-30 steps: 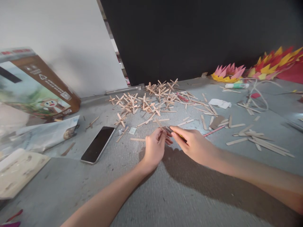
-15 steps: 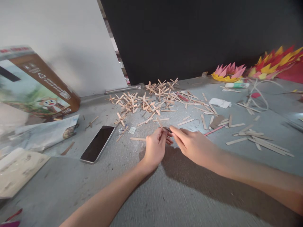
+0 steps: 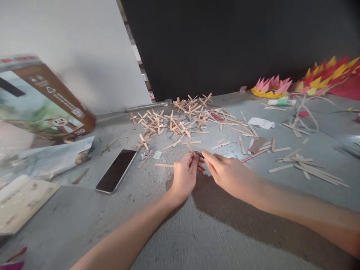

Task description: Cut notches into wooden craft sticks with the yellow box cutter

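Near the back edge of the counter (image 3: 67, 217), piled craft sticks (image 3: 171, 120); farther right along that edge, paper crown (image 3: 271, 86), glue stick (image 3: 279, 102) in front. Left of left hand (image 3: 184, 174), phone (image 3: 116, 171); behind, farther left, box (image 3: 42, 101). Right of right hand (image 3: 227, 170), loose sticks (image 3: 322, 174).

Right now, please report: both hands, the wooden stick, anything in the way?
Left hand pinching wooden stick. Right hand gripping dark tool close to it. Loose stick lying beside left hand.

The bench (image 3: 118, 232) is grey, the sticks (image 3: 164, 165) pale tan, the phone (image 3: 116, 171) black with silver edges. The box (image 3: 67, 95) is brown with a green scene. Near the far right corner, the crown (image 3: 270, 87) is pink over yellow, the cutouts (image 3: 323, 80) mostly red and yellow.
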The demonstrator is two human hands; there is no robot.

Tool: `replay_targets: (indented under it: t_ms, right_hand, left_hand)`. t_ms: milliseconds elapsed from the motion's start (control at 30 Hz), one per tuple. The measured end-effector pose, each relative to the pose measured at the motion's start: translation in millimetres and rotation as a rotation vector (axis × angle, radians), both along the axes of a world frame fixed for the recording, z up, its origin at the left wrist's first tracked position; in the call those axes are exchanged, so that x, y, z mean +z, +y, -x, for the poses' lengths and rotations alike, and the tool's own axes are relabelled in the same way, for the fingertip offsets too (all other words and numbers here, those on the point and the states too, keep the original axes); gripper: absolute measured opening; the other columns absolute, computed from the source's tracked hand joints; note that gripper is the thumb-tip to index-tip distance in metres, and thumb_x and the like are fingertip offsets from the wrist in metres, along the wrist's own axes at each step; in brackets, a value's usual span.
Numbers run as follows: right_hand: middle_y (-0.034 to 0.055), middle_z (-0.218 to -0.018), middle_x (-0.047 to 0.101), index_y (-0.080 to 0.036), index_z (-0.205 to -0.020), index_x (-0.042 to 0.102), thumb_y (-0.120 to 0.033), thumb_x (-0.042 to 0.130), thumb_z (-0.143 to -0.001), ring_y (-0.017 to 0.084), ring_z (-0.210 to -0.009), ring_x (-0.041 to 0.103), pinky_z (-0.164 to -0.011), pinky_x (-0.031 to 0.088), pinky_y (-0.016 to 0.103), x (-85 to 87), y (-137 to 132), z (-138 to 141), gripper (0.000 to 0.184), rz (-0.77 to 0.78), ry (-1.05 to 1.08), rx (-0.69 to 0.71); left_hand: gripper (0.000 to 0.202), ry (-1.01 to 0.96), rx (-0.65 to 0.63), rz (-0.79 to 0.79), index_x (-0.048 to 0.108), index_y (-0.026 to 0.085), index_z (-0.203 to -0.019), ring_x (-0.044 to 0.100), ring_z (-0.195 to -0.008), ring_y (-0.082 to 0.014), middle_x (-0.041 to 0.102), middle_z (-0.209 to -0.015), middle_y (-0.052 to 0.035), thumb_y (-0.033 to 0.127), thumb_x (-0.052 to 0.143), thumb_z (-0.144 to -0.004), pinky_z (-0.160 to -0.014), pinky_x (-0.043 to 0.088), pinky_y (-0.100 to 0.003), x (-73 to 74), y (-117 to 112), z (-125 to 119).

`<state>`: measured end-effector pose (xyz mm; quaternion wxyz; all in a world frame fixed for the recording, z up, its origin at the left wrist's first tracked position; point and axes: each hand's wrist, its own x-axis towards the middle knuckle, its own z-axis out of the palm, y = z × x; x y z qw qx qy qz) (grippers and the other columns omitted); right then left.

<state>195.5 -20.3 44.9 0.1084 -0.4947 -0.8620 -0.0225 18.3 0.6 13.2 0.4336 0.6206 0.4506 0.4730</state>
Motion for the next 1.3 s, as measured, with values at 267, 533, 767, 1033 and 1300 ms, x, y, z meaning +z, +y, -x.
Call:
replay_targets:
  t_ms: [267,533,767,1033,1300]
  right_hand:
    - [0.0096,-0.091,0.072,-0.013,-0.135,0.056,-0.005,0.040,-0.097,0.016,-0.063,0.060,-0.054,0.019,0.035,5.4,-0.2,0.5,0.042,0.003,-0.100,0.021]
    - [0.0066,-0.083,0.070,-0.013,-0.133,0.057,-0.009,0.042,-0.099,0.014,-0.054,0.053,-0.054,0.017,0.034,6.3,1.3,0.0,0.038,-0.030,-0.110,0.008]
    - [0.0066,-0.083,0.072,-0.014,-0.135,0.055,-0.011,0.041,-0.102,0.014,-0.056,0.055,-0.055,0.017,0.033,2.8,1.5,-1.3,0.037,-0.021,-0.017,0.015]
    - [0.0073,-0.081,0.071,-0.013,-0.134,0.057,-0.010,0.041,-0.100,0.014,-0.054,0.055,-0.054,0.016,0.033,6.7,1.2,0.1,0.038,-0.032,-0.088,0.003]
    - [0.0106,-0.087,0.074,-0.012,-0.138,0.056,-0.009,0.041,-0.100,0.015,-0.055,0.059,-0.054,0.017,0.033,3.4,-0.1,0.9,0.041,-0.027,-0.083,0.003]
  left_hand:
    - [0.033,-0.005,-0.014,0.011,0.062,0.019,-0.080,0.070,-0.063,-0.0131,0.074,-0.078,-0.0022,0.035,0.051,-0.107,-0.064,0.056,-0.024,-0.8,-0.3,-0.6]
    - [0.034,0.045,-0.028,0.013,0.061,0.019,-0.079,0.070,-0.062,-0.0139,0.071,-0.073,-0.0020,0.037,0.052,-0.106,-0.062,0.055,-0.024,-5.9,2.2,0.8]
    - [0.032,0.038,-0.030,0.017,0.062,0.020,-0.080,0.069,-0.062,-0.0141,0.070,-0.071,-0.0011,0.036,0.052,-0.106,-0.062,0.055,-0.024,-6.1,1.8,0.4]
    - [0.034,0.054,-0.034,0.009,0.061,0.020,-0.079,0.070,-0.063,-0.0144,0.071,-0.072,-0.0015,0.037,0.051,-0.107,-0.063,0.056,-0.024,-5.8,1.6,0.7]
    - [0.033,0.055,-0.033,0.008,0.061,0.020,-0.079,0.071,-0.064,-0.0147,0.071,-0.073,-0.0018,0.035,0.052,-0.106,-0.064,0.056,-0.024,-5.8,0.5,1.5]
